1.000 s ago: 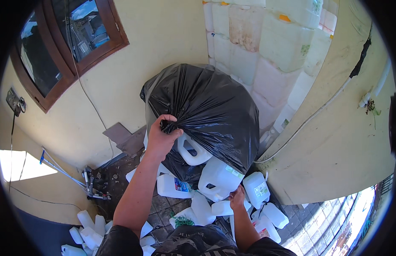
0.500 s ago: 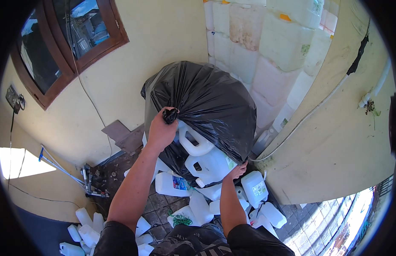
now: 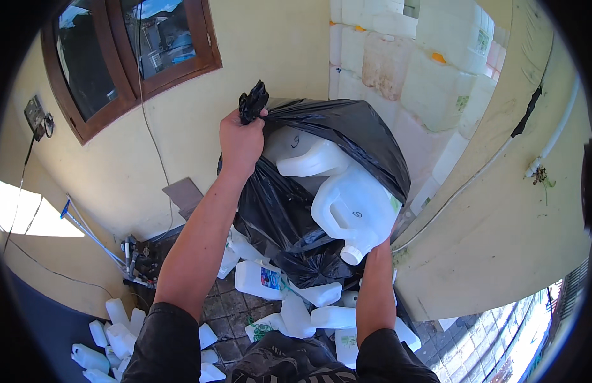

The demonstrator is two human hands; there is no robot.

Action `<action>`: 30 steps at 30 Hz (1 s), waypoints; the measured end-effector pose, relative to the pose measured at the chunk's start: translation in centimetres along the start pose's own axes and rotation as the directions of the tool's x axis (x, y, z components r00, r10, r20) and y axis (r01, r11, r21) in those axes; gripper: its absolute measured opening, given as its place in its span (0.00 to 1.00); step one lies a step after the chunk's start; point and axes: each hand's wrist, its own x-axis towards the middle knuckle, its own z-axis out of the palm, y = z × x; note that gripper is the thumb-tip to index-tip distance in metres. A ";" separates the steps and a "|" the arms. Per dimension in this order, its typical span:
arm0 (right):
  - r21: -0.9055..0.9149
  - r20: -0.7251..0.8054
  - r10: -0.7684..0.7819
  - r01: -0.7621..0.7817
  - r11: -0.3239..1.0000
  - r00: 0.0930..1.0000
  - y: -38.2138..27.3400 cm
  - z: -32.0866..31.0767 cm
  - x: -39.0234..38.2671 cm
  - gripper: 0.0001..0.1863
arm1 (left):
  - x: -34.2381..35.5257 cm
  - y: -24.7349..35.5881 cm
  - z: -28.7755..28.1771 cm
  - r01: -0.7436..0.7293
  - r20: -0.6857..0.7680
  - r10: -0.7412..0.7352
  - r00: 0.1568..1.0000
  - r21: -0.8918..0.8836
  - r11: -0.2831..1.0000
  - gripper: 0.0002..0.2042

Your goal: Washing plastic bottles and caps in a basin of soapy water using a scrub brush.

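Note:
My left hand (image 3: 241,137) is raised and shut on a bunched end of a large black plastic bag (image 3: 347,127), holding it up in front of the wall. The bag's open mouth faces me, and white plastic jugs show inside. A big handled jug (image 3: 356,207) with a white cap slides out at the lower edge, and a second jug (image 3: 308,163) lies above it. My right hand (image 3: 377,250) grips the bag's lower rim just under that big jug, its fingers mostly hidden. Several more white jugs (image 3: 261,281) lie on the tiled ground below.
A brown-framed window (image 3: 130,57) is set in the yellow wall at upper left. Large white containers (image 3: 404,70) are stacked at the back. A white pipe (image 3: 557,134) runs down the right wall. More jugs (image 3: 111,325) are piled at lower left, next to some tools (image 3: 136,258).
My left hand has lifted the bag higher and tipped its mouth toward me. Jugs have come into view inside it, and the big one has slid down to the rim. My right hand has risen to that rim.

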 end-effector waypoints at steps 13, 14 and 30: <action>-0.406 -0.127 -0.072 0.015 0.914 0.989 -21.6 11.1 -14.6 0.18 | -22.2 12.3 -13.6 -0.262 -0.111 0.242 0.964 -0.558 0.787 0.06; -0.424 -0.142 -0.079 0.012 0.906 0.987 -21.8 11.0 -17.0 0.17 | -24.0 12.3 -15.4 -0.259 -0.137 0.220 0.966 -0.537 0.802 0.07; -0.653 -0.265 -0.295 0.054 0.756 0.918 -38.6 11.7 -43.0 0.12 | -43.4 23.5 -18.4 -0.359 -0.200 0.309 0.930 -0.679 0.640 0.16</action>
